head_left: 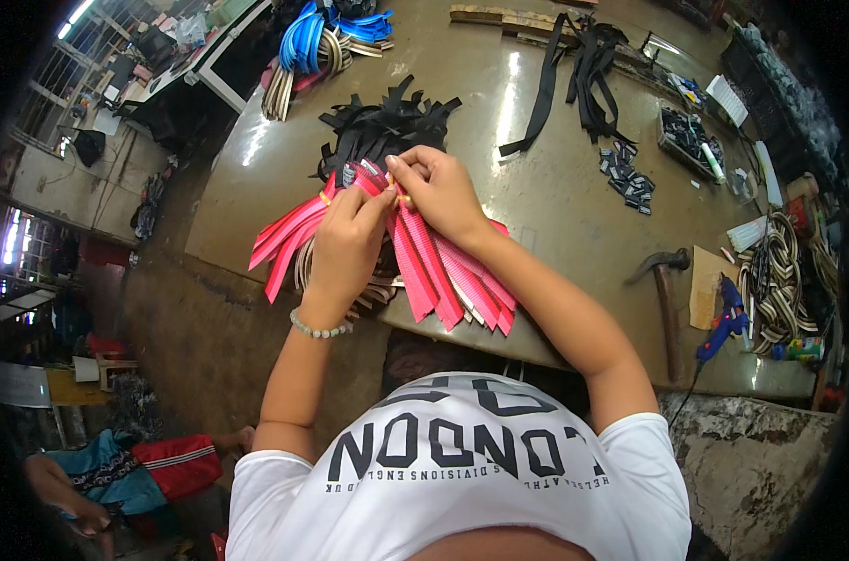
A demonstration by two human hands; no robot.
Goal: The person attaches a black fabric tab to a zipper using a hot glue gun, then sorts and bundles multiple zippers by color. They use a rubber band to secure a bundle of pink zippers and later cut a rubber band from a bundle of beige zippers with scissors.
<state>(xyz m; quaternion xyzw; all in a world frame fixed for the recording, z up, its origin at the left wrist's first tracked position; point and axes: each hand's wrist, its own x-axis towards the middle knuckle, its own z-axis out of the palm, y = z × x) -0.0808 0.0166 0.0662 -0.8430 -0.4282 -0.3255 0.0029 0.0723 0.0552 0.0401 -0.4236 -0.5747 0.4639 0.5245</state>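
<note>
2 hands work at the near edge of the table [537,224], left of ctr. Left hand [348,222], w/ a bead bracelet [318,330] on its wrist, & right hand [440,194] meet at the far end of the pink straps [431,266]. Both grips: fingertips pinched closed on the straps, next to a yellow tie [405,200]; too small to tell if they hold the tie too. Strap tails fan out toward the near edge, either side of left hand.

Just beyond: pile of black straps [387,131]. Far left: blue straps [303,42] bundled w/ cream ones. Far right: more black straps [588,89], small black labels [627,178] & a box [691,138] w/ misc. bits. Near right: hammer [667,309], cardboard pc. [710,285], blue glue gun [724,323], coiled cords [775,280].
</note>
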